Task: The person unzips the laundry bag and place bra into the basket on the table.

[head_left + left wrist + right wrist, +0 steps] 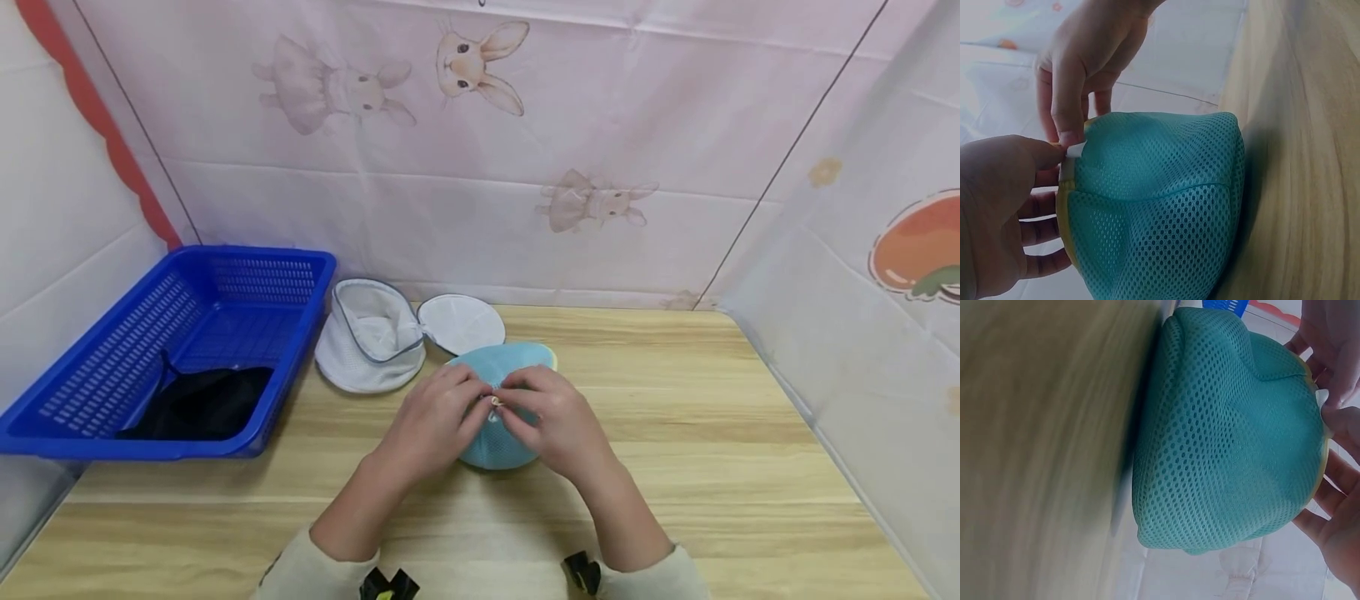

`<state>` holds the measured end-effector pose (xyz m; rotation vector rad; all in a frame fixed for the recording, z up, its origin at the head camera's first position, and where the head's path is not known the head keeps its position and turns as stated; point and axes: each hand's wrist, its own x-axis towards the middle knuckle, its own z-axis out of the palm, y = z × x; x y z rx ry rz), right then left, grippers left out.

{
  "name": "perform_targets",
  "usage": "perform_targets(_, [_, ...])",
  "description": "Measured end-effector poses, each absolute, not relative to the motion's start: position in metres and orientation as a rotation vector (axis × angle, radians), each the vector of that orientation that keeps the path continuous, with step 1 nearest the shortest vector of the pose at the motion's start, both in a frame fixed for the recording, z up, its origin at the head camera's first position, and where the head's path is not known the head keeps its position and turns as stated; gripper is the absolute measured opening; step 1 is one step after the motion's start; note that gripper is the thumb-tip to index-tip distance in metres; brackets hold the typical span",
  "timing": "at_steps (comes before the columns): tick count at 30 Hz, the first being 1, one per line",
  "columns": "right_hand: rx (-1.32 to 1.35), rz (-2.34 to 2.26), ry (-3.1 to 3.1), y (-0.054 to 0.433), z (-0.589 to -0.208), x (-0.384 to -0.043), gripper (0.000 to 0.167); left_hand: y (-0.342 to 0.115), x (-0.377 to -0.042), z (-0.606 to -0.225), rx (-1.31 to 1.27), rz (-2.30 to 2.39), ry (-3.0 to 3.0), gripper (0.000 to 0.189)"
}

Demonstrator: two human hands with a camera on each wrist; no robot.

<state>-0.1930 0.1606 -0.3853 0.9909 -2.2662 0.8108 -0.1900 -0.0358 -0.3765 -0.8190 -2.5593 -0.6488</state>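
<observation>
In the head view we see the teal mesh bag (pixel 498 450) on the wooden table (pixel 712 433), to the right of the blue basket (pixel 112 375). Only the wrist views show us well its side wall, with the yellow rim (pixel 1065 219) pointing upward. At this rim the left hand (pixel 435 417) and the right hand (pixel 561 421) pinch the small white tab (pixel 1076 150), fingertips close together.

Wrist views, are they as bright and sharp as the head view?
Head: even light, soft shadows on the wooden tabletop near the teal mesh bag; left wrist: dimmer, mesh fairly crisp, dark shadow beside the bag; right wrist: also dim, mesh clear, tabletop blurred.
</observation>
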Motion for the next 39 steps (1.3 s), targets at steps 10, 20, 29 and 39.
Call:
perform_targets(10, [0.891,0.88,-2.237,0.1573,-0.3885,-0.1898,0.006,-0.0337,-0.1884,-0.377,-0.853,-0.658,-2.559,0.011])
perform_targets(20, [0.713,1.18,-2.235,0.1519,-0.3858,-0.188,0.003,-0.0304,-0.1869,-0.3765,-0.869,-0.642,-2.472,0.014])
perform_targets(29, [0.664,1.222,-2.241,0.152,-0.3832,-0.1882,0.007,-0.0297,-0.1876,-0.3753,-0.855,-0.732,-2.444,0.015])
perform_targets(39, [0.827,1.0,-2.191,0.1563,-0.3847,-0.193,0.007,-0.031,-0.1887,-0.3765,-0.865,-0.767,-2.408,0.014])
